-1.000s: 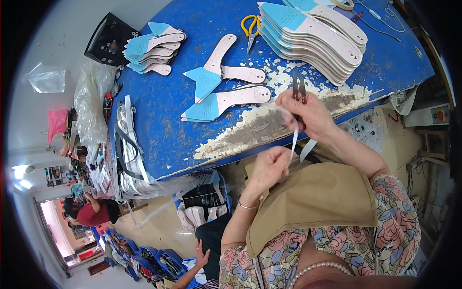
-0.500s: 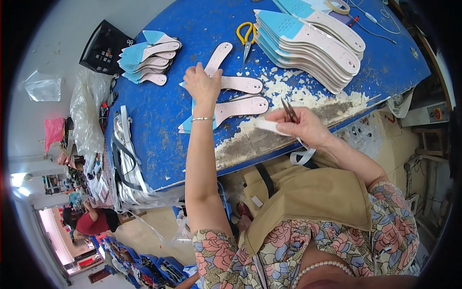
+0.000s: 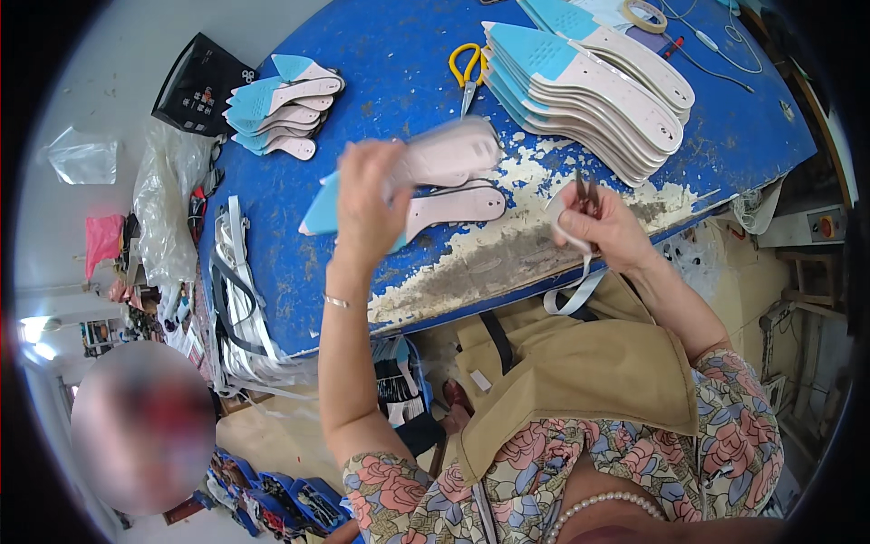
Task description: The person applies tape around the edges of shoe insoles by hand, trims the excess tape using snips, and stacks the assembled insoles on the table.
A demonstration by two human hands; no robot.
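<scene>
My left hand (image 3: 370, 204) holds a shoe insole (image 3: 435, 156), white with a light blue toe, lifted above the blue worktable (image 3: 390, 63). A second insole (image 3: 458, 205) lies flat on the table just under it. My right hand (image 3: 605, 227) grips a small pair of dark snips (image 3: 586, 192) and a white strip (image 3: 573, 290) that hangs down over the table's chipped front edge. The two hands are apart, the right one close to the table edge.
A long fanned stack of insoles (image 3: 589, 86) lies at the back right, a smaller pile (image 3: 281, 107) at the back left. Yellow-handled scissors (image 3: 466, 67) and a tape roll (image 3: 645, 14) rest on the table. White straps (image 3: 237, 299) hang off its left edge.
My left hand, which had reached out to the insoles on the table, has picked one up and lifted it. My right hand stays near the table edge with snips and strip.
</scene>
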